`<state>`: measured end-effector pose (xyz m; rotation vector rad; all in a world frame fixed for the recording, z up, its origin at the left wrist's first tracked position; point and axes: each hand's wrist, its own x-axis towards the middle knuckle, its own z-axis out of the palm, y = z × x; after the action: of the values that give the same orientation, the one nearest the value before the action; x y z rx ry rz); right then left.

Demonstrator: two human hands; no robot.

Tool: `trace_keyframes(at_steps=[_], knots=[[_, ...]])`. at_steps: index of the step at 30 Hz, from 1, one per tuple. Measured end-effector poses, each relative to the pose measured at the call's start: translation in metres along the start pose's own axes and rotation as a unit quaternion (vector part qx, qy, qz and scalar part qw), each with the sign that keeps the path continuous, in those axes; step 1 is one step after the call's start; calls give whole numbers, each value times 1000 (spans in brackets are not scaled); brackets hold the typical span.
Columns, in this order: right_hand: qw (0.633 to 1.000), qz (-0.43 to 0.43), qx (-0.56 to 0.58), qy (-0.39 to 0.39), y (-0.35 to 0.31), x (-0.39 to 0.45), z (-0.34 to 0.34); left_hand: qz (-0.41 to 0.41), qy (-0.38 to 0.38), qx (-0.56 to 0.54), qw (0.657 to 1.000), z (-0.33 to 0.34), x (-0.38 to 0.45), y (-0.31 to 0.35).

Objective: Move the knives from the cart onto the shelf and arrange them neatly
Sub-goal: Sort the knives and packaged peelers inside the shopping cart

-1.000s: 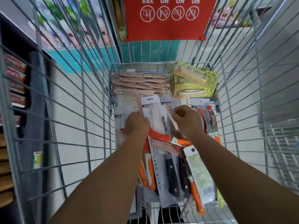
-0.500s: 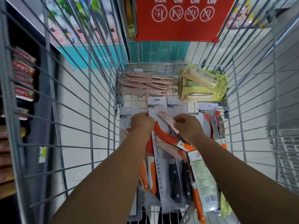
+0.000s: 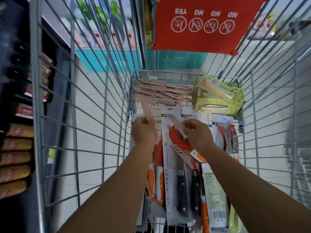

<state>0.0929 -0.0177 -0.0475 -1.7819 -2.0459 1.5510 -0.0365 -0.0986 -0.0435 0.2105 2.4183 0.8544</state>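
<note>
Both arms reach down into a wire cart [image 3: 185, 75]. My left hand [image 3: 143, 131] grips a pink sheathed knife [image 3: 148, 111] that points up and away. My right hand [image 3: 196, 133] grips a second pink knife [image 3: 175, 123], its tip angled up-left. Under the hands lie carded knives: orange-handled ones [image 3: 155, 185], black-handled ones [image 3: 182, 187] and a red curved blade [image 3: 176, 138]. Another pink knife [image 3: 180, 148] lies across them. A pile of pink sheathed knives [image 3: 159, 93] sits at the cart's far end.
Yellow-green packaged knives [image 3: 218, 96] are stacked at the far right of the cart. A red sign [image 3: 202, 22] hangs on the cart's front. Dark shelves with packaged goods [image 3: 18, 148] stand at the left. White tiled floor shows through the wire.
Both hands have lifted out of the pile, each with a pink knife raised higher than before. The view has tilted slightly.
</note>
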Motion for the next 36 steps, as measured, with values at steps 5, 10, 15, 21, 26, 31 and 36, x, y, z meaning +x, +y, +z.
trace_keyframes(at_steps=[5,10,15,21,26,31,36], knots=[[982,-119,135,59,-47,-4,-7,76,45,-153,984,-12,-8,28],[977,-103,173,68,-83,11,0,-82,-145,-333,928,-5,-19,52],[990,-137,-10,21,-85,20,-1,-168,-145,-411,884,-5,-12,55],[932,-260,-245,-70,-65,28,-4,-224,-86,-465,852,-2,18,66],[877,-310,-366,1,-75,71,3,-56,-50,-157,985,4,36,56],[844,-300,-444,30,-74,107,11,144,-71,167,973,5,15,6],[815,-278,-508,6,-56,119,15,156,-131,296,933,11,-5,-29]])
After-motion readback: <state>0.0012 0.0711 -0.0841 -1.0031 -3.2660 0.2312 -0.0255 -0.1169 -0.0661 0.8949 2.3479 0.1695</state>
